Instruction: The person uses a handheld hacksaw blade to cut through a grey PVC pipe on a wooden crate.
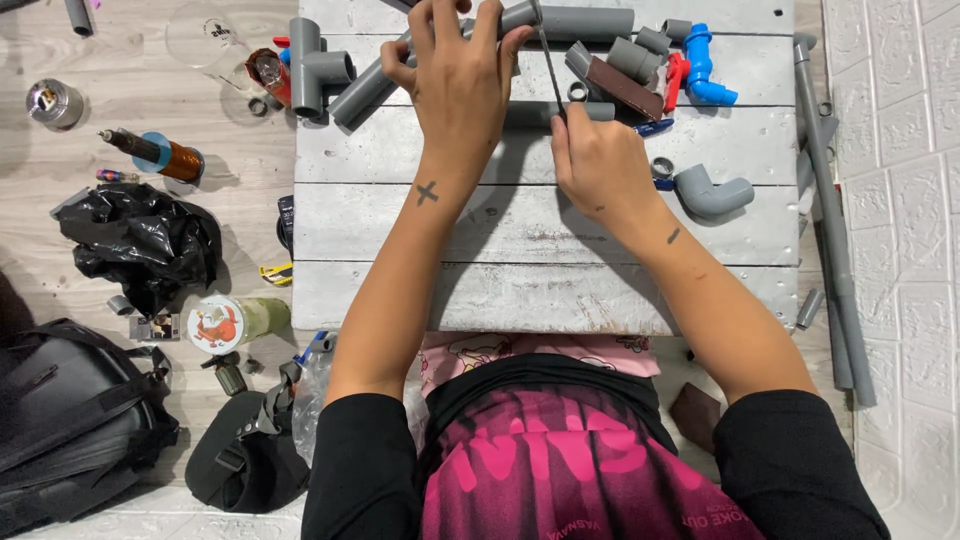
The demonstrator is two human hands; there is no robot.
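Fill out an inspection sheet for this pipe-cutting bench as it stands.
Surface: grey plank board on wood floor, bare in the near half.
Job's things: long grey pipe lying across the far edge; thin saw blade set across it.
Clutter: grey tee, grey elbow, blue fitting, small rings.
Grips: left hand clamps the pipe; right hand holds the blade.
Cables: nothing seen.
Surroundings: black plastic bag, black backpack, round tin, spare pipes by a white wall.

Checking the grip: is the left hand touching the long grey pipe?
Touching. The head view shows the left hand wrapped over the long grey pipe, fingers curled around it.
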